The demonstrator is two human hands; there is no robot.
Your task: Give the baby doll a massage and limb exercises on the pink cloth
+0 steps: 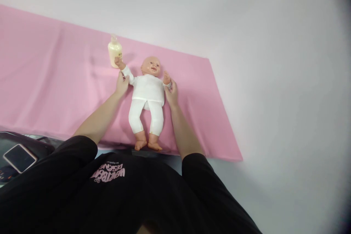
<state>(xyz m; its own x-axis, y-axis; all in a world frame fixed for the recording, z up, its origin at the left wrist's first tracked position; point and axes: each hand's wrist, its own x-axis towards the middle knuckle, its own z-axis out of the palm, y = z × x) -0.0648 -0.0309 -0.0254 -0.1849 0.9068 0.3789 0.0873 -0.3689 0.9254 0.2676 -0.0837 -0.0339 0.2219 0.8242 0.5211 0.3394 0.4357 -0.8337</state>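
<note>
Behind doll's (148,91) wrist, right hand (171,93) fingertips hidden.

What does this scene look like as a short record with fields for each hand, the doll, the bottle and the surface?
left hand: at the doll's raised arm, touching its white sleeve
right hand: at the doll's other arm, by the wrist
doll: lying on its back, head away from the person, in a white top and white trousers, feet bare
bottle: pale yellow, upright, just beyond the doll's raised hand
cloth: pink, spread flat under doll and bottle
table: white
phone: at the lower left edge, screen dark
</note>
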